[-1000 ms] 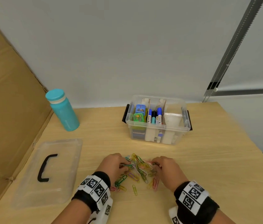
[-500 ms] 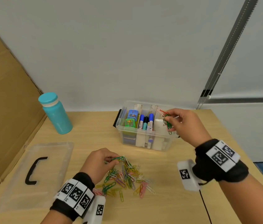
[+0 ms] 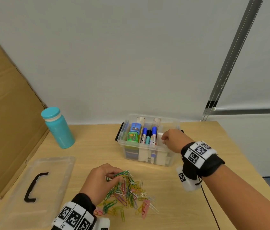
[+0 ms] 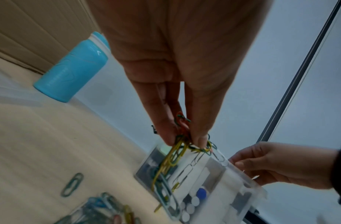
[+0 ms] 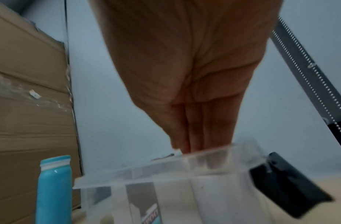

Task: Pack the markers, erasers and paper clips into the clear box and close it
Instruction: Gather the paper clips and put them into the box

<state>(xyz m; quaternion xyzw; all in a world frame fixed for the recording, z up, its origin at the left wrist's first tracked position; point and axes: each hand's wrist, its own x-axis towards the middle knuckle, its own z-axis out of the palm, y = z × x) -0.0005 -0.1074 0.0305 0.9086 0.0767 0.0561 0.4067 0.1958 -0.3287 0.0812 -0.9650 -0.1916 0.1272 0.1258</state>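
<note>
The clear box (image 3: 157, 156) stands open at the back of the table, with markers (image 3: 153, 135) in its middle compartment and a blue and a green eraser (image 3: 132, 136) on the left. My right hand (image 3: 164, 140) reaches into the right compartment, fingers straight and pointing down (image 5: 194, 147); I see no clips in it. My left hand (image 3: 114, 175) pinches a bunch of coloured paper clips (image 3: 122, 173) just above the loose pile of paper clips (image 3: 129, 195). In the left wrist view the pinched bunch of clips (image 4: 177, 153) dangles from my left hand (image 4: 184, 141).
The clear lid (image 3: 54, 170) with its black handle (image 3: 34, 186) lies flat at the left. A teal bottle (image 3: 58, 130) stands behind it. Brown cardboard (image 3: 6, 113) leans along the left side. The table's right edge is near my right forearm.
My right hand carried clips from the pile to the box and has now lowered into the right compartment. My left hand lifted a bunch of clips off the pile.
</note>
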